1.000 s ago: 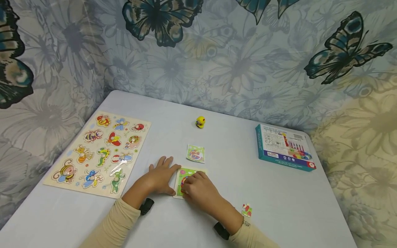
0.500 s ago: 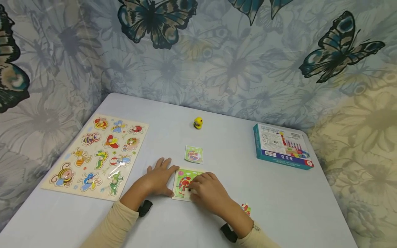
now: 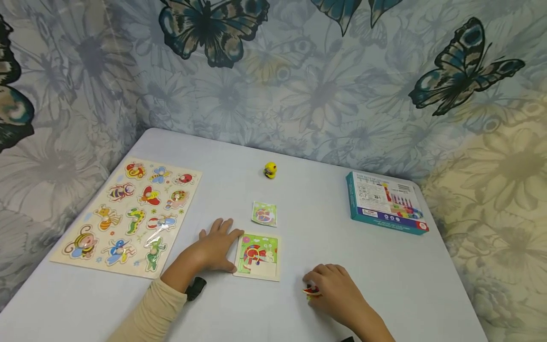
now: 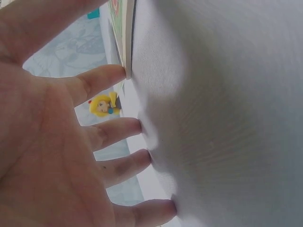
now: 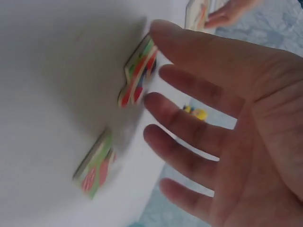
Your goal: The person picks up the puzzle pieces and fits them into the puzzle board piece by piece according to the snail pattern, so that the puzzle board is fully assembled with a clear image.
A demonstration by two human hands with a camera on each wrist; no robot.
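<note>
My left hand (image 3: 215, 248) lies on the table with fingers spread, thumb and index finger touching the left edge of a small square puzzle board (image 3: 278, 266). The board shows a red and green picture with a bare patch at its lower right. In the left wrist view, the fingertips of the left hand (image 4: 61, 142) touch the white surface. To the right of the board, my right hand (image 3: 337, 292) pinches a red and green puzzle piece (image 3: 311, 291). The right wrist view has this piece (image 5: 138, 75) at the thumb tip and another puzzle piece (image 5: 97, 165) lying on the table.
Behind the board lies a small picture card (image 3: 264, 214). A yellow toy figure (image 3: 270, 170) stands farther back. A large insect puzzle board (image 3: 128, 216) lies at the left, and a teal-edged box (image 3: 386, 202) at the back right. Patterned cloth walls border the table.
My right hand has moved from the small puzzle board to the right, near the loose piece, with a puzzle piece at its fingers. The left hand stays at the board's edge.
</note>
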